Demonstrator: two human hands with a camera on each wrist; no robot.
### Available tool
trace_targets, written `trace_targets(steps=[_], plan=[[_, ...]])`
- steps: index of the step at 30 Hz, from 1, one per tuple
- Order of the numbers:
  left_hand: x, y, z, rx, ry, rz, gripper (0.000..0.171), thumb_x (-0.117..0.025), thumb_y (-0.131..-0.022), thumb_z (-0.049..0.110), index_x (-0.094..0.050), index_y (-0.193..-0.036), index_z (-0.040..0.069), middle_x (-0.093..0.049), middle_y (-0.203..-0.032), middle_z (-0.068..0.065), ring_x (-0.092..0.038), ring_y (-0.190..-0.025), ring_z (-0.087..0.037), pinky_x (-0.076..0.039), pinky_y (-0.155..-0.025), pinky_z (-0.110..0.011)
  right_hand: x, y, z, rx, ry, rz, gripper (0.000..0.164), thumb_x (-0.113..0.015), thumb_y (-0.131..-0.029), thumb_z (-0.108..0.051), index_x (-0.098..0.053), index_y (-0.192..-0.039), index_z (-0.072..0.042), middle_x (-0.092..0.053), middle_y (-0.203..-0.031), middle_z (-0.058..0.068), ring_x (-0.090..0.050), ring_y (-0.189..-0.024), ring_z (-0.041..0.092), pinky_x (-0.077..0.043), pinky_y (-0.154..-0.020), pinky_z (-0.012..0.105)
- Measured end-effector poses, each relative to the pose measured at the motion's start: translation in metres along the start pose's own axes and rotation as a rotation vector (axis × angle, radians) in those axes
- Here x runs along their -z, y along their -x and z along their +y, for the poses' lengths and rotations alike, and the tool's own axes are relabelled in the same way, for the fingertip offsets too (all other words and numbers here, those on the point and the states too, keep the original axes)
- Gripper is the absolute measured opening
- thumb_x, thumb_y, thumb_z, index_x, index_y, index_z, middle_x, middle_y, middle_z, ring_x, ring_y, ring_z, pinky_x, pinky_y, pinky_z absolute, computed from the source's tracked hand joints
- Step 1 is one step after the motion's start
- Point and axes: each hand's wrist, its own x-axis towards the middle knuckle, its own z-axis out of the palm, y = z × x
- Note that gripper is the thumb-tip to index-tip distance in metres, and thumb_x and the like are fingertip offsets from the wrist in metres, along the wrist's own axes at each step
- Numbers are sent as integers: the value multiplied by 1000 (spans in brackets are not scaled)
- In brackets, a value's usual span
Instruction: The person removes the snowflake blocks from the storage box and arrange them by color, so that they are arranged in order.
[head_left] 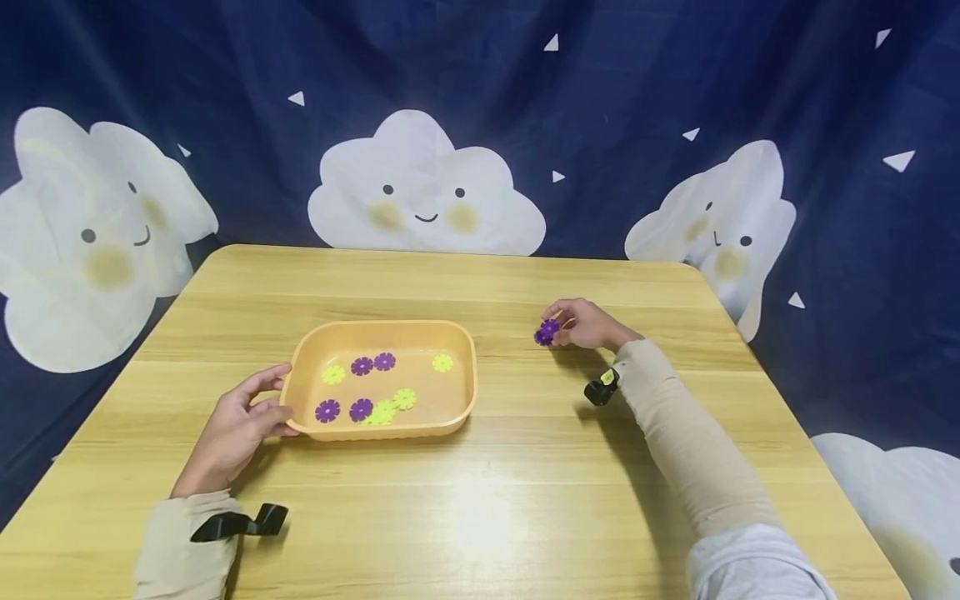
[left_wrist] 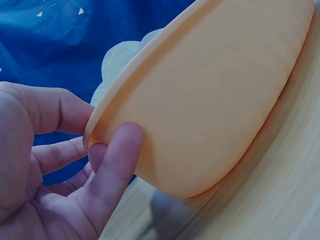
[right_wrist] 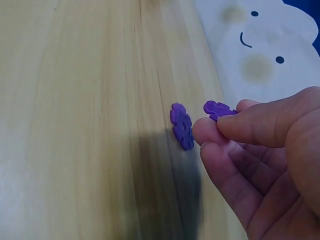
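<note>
My left hand [head_left: 234, 429] grips the left end of a shallow orange plastic tray [head_left: 468, 354]. In the left wrist view its thumb [left_wrist: 120, 157] lies on the tray's outer wall, with fingers at the rim. Inside the tray lie several purple and yellow flower-shaped discs, including a yellow disc [head_left: 442, 363] and a purple disc [head_left: 327, 410]. To the right of the tray, my right hand [head_left: 588, 323] pinches a purple flower-shaped disc [right_wrist: 220, 109] between thumb and fingertips. Just beside those fingertips, a second purple disc [right_wrist: 181, 127] shows against the tabletop.
The wooden table [head_left: 495, 492] has rounded far corners. Behind it hangs a dark blue curtain [head_left: 480, 50] printed with white clouds and small triangles. Each forearm carries a black strap mount, such as the right mount [head_left: 602, 388].
</note>
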Motion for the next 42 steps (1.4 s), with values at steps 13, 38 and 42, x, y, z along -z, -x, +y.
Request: trace_targets(steps=[13,38,42], plan=[[1,0,0,4,-21,4,58,-53,-89,-14,-32,-142,-10,-31,-118,-17,-63,-81,-14,-62,-67,-32,2,5,13,-5,41,11,36,-67,-83,8,-60,-118,3,-63,-99,20,-63,-91,32,-59,-70,31],[1,0,-2,-5,-1,-3,59,-54,-89,-14,-31,-143,-10,-34,-117,-18,-64,-80,-14,-62,-67,-31,5,6,16,8,262,3,31,-71,-83,-1,-64,-113,0,-68,-88,11,-65,-84,26,-57,-79,40],[2,0,-3,-8,6,-4,58,-54,-89,-14,-32,-142,-11,-34,-117,-18,-64,-80,-14,-62,-67,-31,5,6,16,-11,288,-17,31,-71,-84,-3,-64,-115,0,-68,-87,9,-64,-81,23,-57,-77,39]])
